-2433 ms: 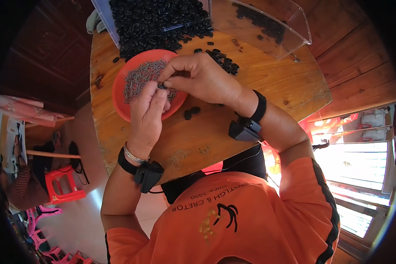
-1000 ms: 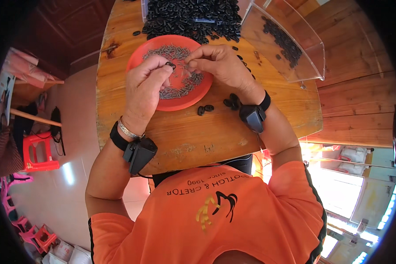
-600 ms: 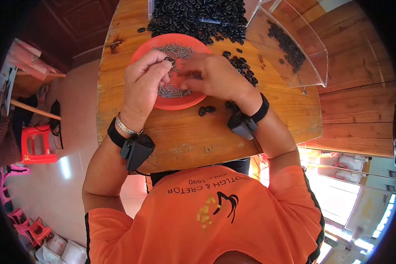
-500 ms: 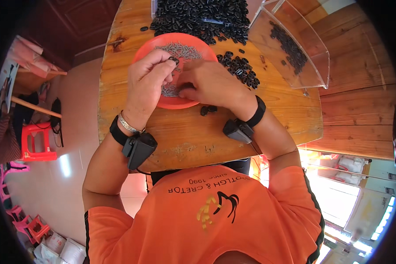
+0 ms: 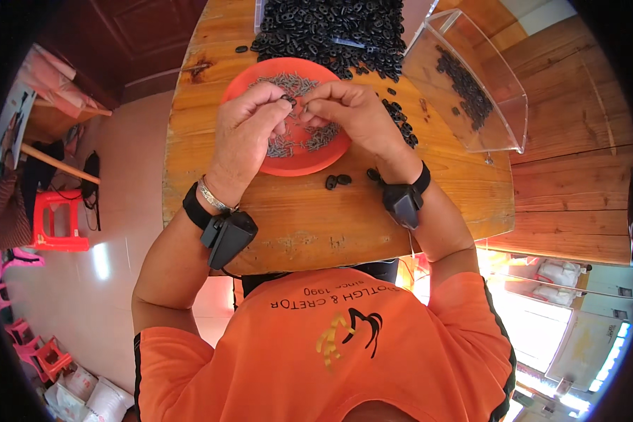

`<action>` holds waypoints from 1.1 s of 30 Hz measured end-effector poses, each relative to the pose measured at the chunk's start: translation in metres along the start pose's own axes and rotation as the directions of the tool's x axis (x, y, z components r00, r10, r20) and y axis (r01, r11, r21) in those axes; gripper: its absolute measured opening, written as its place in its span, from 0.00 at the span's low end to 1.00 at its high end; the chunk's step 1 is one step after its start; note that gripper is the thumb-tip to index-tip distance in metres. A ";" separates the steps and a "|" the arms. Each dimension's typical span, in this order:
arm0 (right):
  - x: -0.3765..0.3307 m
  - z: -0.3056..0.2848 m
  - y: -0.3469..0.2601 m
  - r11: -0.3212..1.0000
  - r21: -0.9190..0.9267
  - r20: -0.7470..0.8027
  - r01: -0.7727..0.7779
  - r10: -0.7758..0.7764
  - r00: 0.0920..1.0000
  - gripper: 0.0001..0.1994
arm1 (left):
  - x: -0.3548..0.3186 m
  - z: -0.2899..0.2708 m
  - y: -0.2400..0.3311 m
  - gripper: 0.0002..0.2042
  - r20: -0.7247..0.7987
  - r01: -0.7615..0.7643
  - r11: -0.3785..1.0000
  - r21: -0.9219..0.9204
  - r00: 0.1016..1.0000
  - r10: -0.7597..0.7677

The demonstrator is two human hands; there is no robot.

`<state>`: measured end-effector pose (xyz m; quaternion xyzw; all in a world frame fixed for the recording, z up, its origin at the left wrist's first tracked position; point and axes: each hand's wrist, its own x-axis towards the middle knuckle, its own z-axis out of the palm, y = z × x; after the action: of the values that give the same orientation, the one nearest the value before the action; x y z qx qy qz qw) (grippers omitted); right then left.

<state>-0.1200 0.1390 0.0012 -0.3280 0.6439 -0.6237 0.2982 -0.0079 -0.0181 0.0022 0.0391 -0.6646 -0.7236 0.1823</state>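
Note:
Over a round orange-red dish [image 5: 295, 169], my left hand [image 5: 246, 133] pinches a small black oval piece with holes [image 5: 288, 99] between thumb and forefinger. Close beside it on the right, my right hand [image 5: 355, 116] has thumb and forefinger pressed together on a tiny grey pin that looks like a screw [image 5: 305, 109]. The two fingertips are slightly apart. Many such grey screws [image 5: 322, 136] lie scattered in the dish under my hands. Nearer to me on the table rest two black oval pieces [image 5: 337, 181], and another sits partly behind my right wrist.
Behind the dish spreads a large heap of black oval pieces [image 5: 323, 32]. A smaller group [image 5: 399, 123] lies right of my right hand. A clear plastic bin [image 5: 503, 119] with black pieces stands at the right of the wooden table [image 5: 316, 225]. A red stool [image 5: 60, 221] is at left.
My right hand has lifted out of the dish and moved right, its fingertips now pinched on a screw near the black piece. The left hand keeps its grip.

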 end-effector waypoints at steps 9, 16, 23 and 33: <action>-0.009 0.012 -0.004 0.958 0.286 -0.059 -0.021 0.039 0.997 0.06 | -0.006 0.004 0.002 0.07 0.085 0.096 0.995 -0.016 0.992 -0.095; -0.007 0.017 0.002 0.995 -0.027 -0.030 0.101 -0.101 0.994 0.07 | -0.005 0.004 0.000 0.07 0.100 0.097 0.995 -0.018 0.990 -0.095; -0.007 0.020 0.002 0.990 -0.040 -0.109 0.139 -0.142 0.984 0.06 | -0.004 0.003 -0.003 0.07 0.092 0.161 0.974 -0.159 0.985 -0.147; -0.008 0.022 0.003 0.939 -0.154 -0.095 0.306 -0.323 0.942 0.04 | -0.002 0.002 -0.002 0.07 0.139 0.257 0.928 -0.268 0.964 -0.227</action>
<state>-0.0980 0.1321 -0.0032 -0.4087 0.6411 -0.6359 0.1325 -0.0067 -0.0156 0.0003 0.0561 -0.5527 -0.8294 0.0599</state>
